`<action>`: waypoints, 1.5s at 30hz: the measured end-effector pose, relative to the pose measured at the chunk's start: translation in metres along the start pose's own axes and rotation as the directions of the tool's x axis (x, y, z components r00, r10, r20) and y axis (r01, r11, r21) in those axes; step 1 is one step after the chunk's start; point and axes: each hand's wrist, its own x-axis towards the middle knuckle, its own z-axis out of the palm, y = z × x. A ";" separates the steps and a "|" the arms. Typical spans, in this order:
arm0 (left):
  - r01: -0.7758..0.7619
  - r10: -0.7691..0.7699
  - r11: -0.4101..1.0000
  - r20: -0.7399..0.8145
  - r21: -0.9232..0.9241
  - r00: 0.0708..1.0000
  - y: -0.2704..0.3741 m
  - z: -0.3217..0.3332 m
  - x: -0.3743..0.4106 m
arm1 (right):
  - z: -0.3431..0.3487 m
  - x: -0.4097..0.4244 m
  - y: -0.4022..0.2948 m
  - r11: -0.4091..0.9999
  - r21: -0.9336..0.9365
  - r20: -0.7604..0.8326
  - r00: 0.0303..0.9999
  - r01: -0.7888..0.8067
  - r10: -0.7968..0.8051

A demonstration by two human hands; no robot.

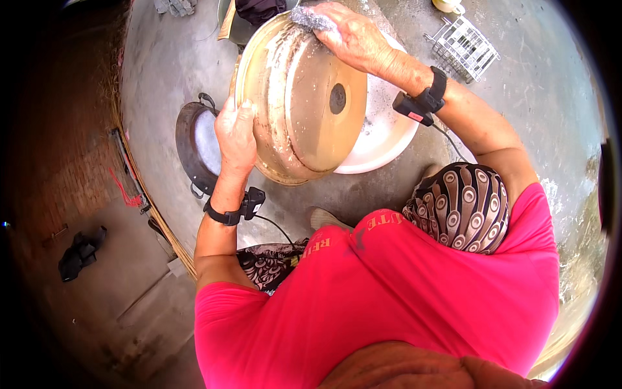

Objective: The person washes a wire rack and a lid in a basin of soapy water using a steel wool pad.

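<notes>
A large metal pot (316,112) is tilted on its side over a white basin (388,131), its stained outer bottom turned towards me. My left hand (235,133) grips the pot's rim at the left, thumb on the outer wall. In my right hand (352,39) is a grey scouring pad (311,19), pressed against the pot's outer wall close to the rim at the top. Dark scorch marks and whitish specks run along the wall, and a dark round spot sits in the middle of the bottom. The pot's inside is hidden from view.
Left of my left hand a dark two-handled pan (189,136) lies on the concrete floor (155,87). A metal wire rack (464,48) and a pale yellow cup (448,6) are at the upper right. Behind the pot stands a bucket (240,31) with dark cloth.
</notes>
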 end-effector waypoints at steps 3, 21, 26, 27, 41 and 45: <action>0.012 -0.013 1.000 -0.039 -0.024 0.999 -0.003 0.000 0.001 | 0.001 -0.020 -0.018 0.999 0.014 0.065 0.997 0.047 -0.048; 0.006 -0.014 0.998 -0.110 -0.070 0.994 0.001 0.004 -0.010 | 0.000 -0.028 -0.078 0.964 0.151 0.209 0.946 0.218 -0.246; 0.002 0.006 0.998 -0.110 0.067 0.994 -0.006 0.001 -0.008 | 0.012 -0.032 -0.007 1.000 -0.002 0.056 0.998 0.026 -0.026; 0.011 -0.008 0.999 -0.106 0.032 0.994 -0.007 0.002 -0.006 | 0.008 -0.031 0.003 0.999 -0.001 0.078 0.996 -0.035 0.035; -0.010 0.020 0.981 -0.047 0.196 0.999 -0.004 -0.005 -0.006 | -0.005 -0.032 0.014 0.991 -0.054 0.109 0.985 -0.126 0.131; 0.020 -0.011 0.991 -0.072 0.132 0.997 -0.001 -0.002 -0.012 | -0.009 -0.021 -0.056 0.990 0.036 0.116 0.983 0.136 -0.139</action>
